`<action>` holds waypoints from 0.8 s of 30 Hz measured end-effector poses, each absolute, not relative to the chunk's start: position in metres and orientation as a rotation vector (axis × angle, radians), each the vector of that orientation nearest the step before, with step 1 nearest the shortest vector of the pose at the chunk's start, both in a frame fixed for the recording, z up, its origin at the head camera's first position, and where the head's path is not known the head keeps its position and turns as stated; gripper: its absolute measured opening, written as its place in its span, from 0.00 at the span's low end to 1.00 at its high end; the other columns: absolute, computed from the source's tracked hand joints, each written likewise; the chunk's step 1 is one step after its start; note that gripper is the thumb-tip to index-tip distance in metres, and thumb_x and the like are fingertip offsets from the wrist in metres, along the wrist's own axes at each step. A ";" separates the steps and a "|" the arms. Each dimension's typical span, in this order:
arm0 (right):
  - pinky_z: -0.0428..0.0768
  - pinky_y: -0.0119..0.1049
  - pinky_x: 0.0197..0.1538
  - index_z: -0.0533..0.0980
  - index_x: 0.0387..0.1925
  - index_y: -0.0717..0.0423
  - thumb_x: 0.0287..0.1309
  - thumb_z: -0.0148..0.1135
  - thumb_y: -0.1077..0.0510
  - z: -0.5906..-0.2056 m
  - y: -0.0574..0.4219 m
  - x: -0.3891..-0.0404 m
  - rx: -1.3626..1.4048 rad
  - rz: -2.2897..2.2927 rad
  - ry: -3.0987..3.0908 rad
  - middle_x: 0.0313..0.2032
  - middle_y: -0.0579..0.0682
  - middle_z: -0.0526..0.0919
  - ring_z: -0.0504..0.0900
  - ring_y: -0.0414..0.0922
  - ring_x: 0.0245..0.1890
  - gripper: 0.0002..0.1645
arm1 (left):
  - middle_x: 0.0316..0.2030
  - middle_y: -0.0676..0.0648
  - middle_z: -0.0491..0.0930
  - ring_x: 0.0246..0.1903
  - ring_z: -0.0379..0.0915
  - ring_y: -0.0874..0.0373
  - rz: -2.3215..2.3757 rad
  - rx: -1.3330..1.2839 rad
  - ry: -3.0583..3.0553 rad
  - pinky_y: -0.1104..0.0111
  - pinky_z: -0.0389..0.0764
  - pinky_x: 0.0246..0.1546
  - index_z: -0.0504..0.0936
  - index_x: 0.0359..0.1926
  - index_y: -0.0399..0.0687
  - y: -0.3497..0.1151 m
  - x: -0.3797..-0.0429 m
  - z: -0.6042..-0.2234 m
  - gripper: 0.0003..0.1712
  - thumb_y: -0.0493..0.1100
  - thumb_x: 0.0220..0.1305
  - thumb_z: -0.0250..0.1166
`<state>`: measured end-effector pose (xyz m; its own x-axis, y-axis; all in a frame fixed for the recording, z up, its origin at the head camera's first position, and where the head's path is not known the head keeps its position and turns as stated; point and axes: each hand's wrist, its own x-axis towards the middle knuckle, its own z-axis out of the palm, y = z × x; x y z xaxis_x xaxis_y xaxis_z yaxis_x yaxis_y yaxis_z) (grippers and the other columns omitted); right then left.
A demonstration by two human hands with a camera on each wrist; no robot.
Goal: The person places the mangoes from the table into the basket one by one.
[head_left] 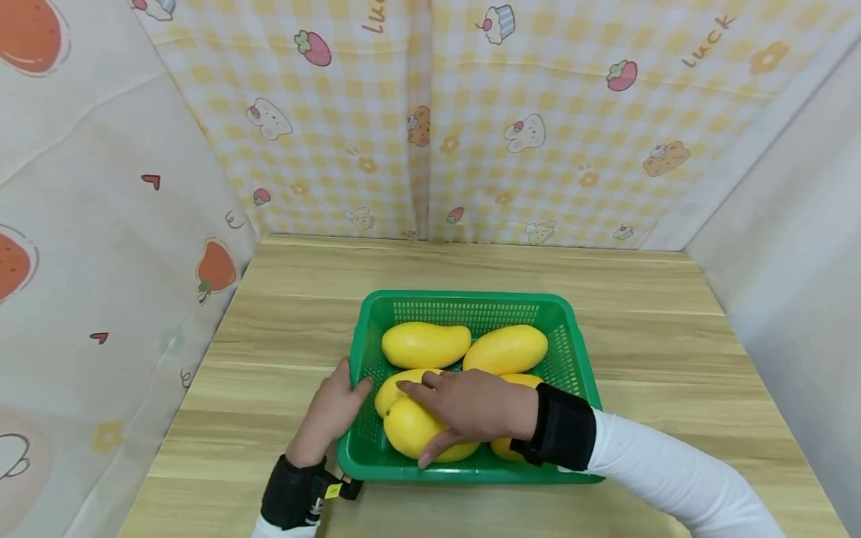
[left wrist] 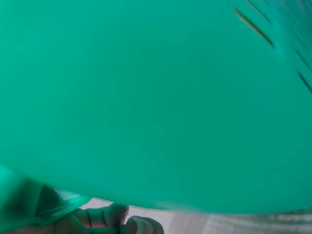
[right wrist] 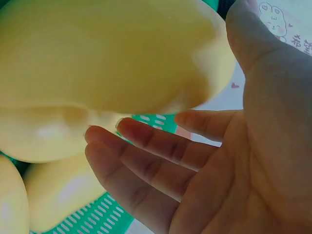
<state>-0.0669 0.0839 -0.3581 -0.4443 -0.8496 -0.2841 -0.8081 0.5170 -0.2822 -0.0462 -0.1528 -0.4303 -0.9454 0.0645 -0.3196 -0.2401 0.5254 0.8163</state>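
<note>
A green plastic basket [head_left: 471,296] holds several yellow mangoes, one at its back left [head_left: 425,344]. My left hand [head_left: 332,407] grips the basket's left rim, thumb on top. In the left wrist view the basket's wall [left wrist: 146,102] fills most of the picture, with curled fingertips [left wrist: 144,225] below it. My right hand [head_left: 474,403] is over the front-left mango [head_left: 406,430], thumb and fingers spread apart. The right wrist view shows that mango [right wrist: 122,53] beside the open palm, fingers loosely extended; whether they touch it I cannot tell. My right forearm partly hides the front-right mangoes.
The basket stands on a wood-grain table [head_left: 303,299]. Behind it hangs a yellow checked cloth [head_left: 350,112], with a white printed cloth [head_left: 101,261] on the left and a plain white side [head_left: 773,224] on the right.
</note>
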 end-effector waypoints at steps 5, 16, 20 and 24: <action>0.70 0.25 0.25 0.57 0.72 0.48 0.50 0.44 0.21 -0.353 0.093 -0.073 -1.373 -0.212 2.409 0.43 0.44 0.74 0.69 0.35 0.25 0.55 | 0.32 0.41 0.76 0.24 0.77 0.55 1.320 -0.138 2.486 0.64 0.79 0.22 0.62 0.58 0.32 -0.154 -0.051 -0.430 0.22 0.42 0.70 0.52; 0.79 0.33 0.42 0.57 0.72 0.46 0.58 0.58 0.35 -0.336 0.171 -0.066 -1.304 -0.646 2.634 0.58 0.45 0.72 0.77 0.36 0.41 0.45 | 0.52 0.35 0.69 0.41 0.73 0.45 1.204 -0.043 2.757 0.57 0.77 0.36 0.57 0.68 0.35 -0.176 -0.055 -0.431 0.46 0.66 0.65 0.53; 0.77 0.37 0.51 0.61 0.70 0.47 0.54 0.68 0.44 -0.333 0.223 -0.052 -1.268 -0.707 2.804 0.63 0.46 0.68 0.73 0.42 0.56 0.45 | 0.66 0.32 0.58 0.60 0.60 0.34 1.078 0.021 2.898 0.38 0.67 0.50 0.53 0.73 0.42 -0.211 -0.045 -0.415 0.48 0.64 0.63 0.59; 0.65 0.25 0.59 0.64 0.68 0.52 0.47 0.74 0.49 -0.333 0.269 -0.035 -1.161 -0.703 2.995 0.65 0.49 0.66 0.68 0.43 0.61 0.48 | 0.68 0.34 0.58 0.65 0.53 0.33 0.917 0.165 3.103 0.32 0.60 0.51 0.53 0.74 0.51 -0.242 -0.037 -0.395 0.50 0.60 0.57 0.67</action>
